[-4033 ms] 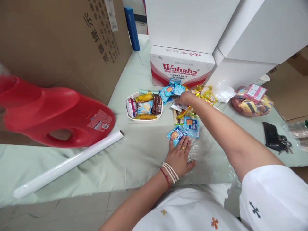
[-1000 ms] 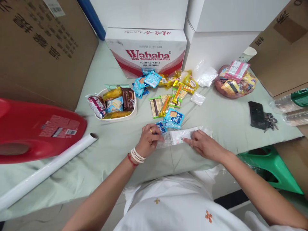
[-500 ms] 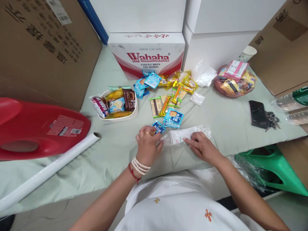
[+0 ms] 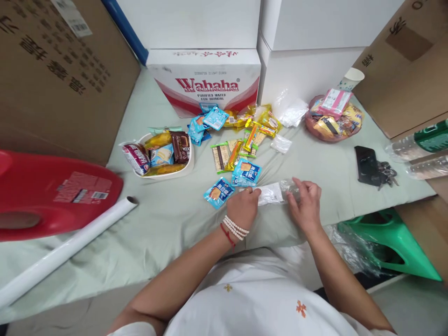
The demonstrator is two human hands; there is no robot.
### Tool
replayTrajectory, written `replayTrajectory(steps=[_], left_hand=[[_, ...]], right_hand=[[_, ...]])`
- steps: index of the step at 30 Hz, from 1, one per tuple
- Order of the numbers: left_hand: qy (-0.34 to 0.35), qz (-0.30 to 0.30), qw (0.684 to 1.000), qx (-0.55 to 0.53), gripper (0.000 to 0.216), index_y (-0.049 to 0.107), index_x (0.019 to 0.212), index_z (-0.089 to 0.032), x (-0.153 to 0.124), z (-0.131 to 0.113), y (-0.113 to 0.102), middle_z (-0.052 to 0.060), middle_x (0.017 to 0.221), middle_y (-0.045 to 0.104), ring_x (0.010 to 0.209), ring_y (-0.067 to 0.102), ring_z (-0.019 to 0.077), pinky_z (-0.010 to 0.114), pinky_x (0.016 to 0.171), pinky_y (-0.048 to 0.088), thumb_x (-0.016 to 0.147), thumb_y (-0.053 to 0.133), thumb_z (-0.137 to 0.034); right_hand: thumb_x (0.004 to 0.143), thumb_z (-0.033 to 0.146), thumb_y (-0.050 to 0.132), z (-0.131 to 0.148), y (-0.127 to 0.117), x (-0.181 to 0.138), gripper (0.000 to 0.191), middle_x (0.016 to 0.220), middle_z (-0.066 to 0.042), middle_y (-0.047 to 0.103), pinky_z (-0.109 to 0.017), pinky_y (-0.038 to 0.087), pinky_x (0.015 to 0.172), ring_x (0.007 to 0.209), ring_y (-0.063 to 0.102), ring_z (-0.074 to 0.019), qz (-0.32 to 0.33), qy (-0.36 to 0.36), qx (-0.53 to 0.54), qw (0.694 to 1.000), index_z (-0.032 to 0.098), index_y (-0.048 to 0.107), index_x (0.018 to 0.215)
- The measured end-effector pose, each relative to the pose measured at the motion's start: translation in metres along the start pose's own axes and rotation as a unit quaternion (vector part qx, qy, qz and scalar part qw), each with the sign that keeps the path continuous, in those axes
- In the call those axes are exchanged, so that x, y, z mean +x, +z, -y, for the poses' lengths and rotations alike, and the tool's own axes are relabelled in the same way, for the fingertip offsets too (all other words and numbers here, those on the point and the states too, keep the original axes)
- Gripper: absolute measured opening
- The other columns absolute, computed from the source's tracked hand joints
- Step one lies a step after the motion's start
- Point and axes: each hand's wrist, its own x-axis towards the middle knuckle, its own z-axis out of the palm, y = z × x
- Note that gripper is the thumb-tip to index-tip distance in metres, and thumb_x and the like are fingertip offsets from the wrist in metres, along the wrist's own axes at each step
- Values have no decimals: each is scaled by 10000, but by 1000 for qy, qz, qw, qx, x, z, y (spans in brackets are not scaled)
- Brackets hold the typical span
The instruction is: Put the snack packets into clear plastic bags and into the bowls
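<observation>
A clear plastic packet (image 4: 270, 194) with a white content lies flat at the table's front edge, between my two hands. My left hand (image 4: 243, 208) is closed on its left end, fingers curled over it. With thumb and forefinger apart around the packet's transparent right end, my right hand (image 4: 306, 204) grips the film there. Just left of my left hand is a blue snack sachet (image 4: 219, 192). More blue sachets (image 4: 246, 172) lie right behind the packet, partly overlapping each other.
Farther back lie wrapped crackers (image 4: 220, 157), yellow snack packs (image 4: 251, 136) and crumpled clear plastic (image 4: 293, 113). A white snack tub (image 4: 168, 175) stands left, a snack bowl (image 4: 312, 129) right. Around them are a Wahaha carton (image 4: 210, 86), red jug (image 4: 59, 196), white roll (image 4: 70, 249), and black case with keys (image 4: 367, 165).
My left hand has left the blue sachet and moved right onto the packet's left end. My right hand has shifted to its right end, fingers now raised. The view has shifted slightly.
</observation>
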Motion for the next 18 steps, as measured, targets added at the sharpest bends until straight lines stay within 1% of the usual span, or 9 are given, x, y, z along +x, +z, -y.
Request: replayTrajectory(steps=[2, 4, 6, 8, 9, 11, 14, 16, 18], left_hand=[[3, -14, 1000, 15, 315, 744, 1032, -259, 0, 1, -2, 89, 1030, 697, 943, 651, 252, 351, 731, 455, 1037, 429, -257], [-1, -53, 999, 6, 245, 742, 1108, -269, 2, 3, -3, 103, 1118, 679, 1075, 608, 284, 395, 851, 466, 1005, 519, -281], [-18, -94, 995, -12, 355, 671, 1300, -268, 5, 6, -3, 122, 1263, 640, 1179, 552, 319, 451, 956, 448, 949, 628, -301], [-25, -103, 994, -22, 460, 631, 1360, -236, 8, 10, -3, 143, 1348, 603, 1220, 521, 345, 492, 1000, 430, 912, 680, -325], [-20, -94, 995, -23, 423, 659, 1315, -221, 10, 12, -2, 148, 1346, 606, 1224, 516, 356, 503, 1004, 427, 909, 680, -339], [3, -74, 997, -25, 303, 721, 1167, -200, 13, 17, -1, 151, 1285, 635, 1213, 518, 374, 512, 991, 429, 916, 660, -359], [38, -66, 997, -33, 231, 727, 1019, -160, 17, 24, 1, 161, 1112, 675, 1118, 564, 361, 485, 951, 445, 897, 656, -343], [56, -67, 995, -42, 159, 692, 893, -157, 18, 27, 0, 139, 965, 678, 1002, 598, 319, 452, 918, 451, 867, 660, -311], [54, -63, 994, -71, 114, 621, 785, -182, 17, 26, -2, 87, 824, 649, 864, 602, 264, 396, 833, 454, 837, 651, -278]], right_hand=[[926, 406, 634, -9, 0, 5, 366, 1291, -191, 515, -591, 392, 1100, 1302, 412, -376, 2, 26, -57, 998, 178, 698, 1205], [919, 387, 616, -13, -3, 13, 264, 1353, -192, 503, -560, 394, 1103, 1330, 404, -379, 32, 24, -57, 998, 177, 717, 1042], [940, 347, 566, -8, -10, 20, 200, 1281, -166, 567, -470, 467, 1004, 1197, 531, -322, 55, 30, -36, 997, 191, 688, 964], [969, 313, 524, 8, -15, 26, 162, 1086, -112, 642, -383, 498, 848, 957, 614, -253, 91, 36, -26, 995, 213, 652, 967], [981, 292, 508, 19, -15, 27, 145, 991, -86, 651, -354, 488, 786, 871, 618, -234, 115, 29, -29, 992, 224, 635, 962], [993, 230, 493, 44, -8, 27, 130, 903, -73, 648, -328, 463, 716, 806, 614, -229, 173, 1, -47, 984, 234, 611, 937], [978, 124, 476, 74, 11, 22, 162, 960, -117, 642, -333, 469, 695, 822, 621, -247, 246, -24, -83, 965, 215, 608, 952], [992, 129, 460, 83, 18, 16, 180, 1006, -134, 637, -354, 504, 725, 851, 631, -255, 258, -12, -71, 963, 198, 626, 1007], [1025, 189, 444, 84, 14, 9, 218, 1069, -135, 649, -386, 545, 820, 949, 652, -260, 240, -6, 7, 971, 202, 642, 1116]])
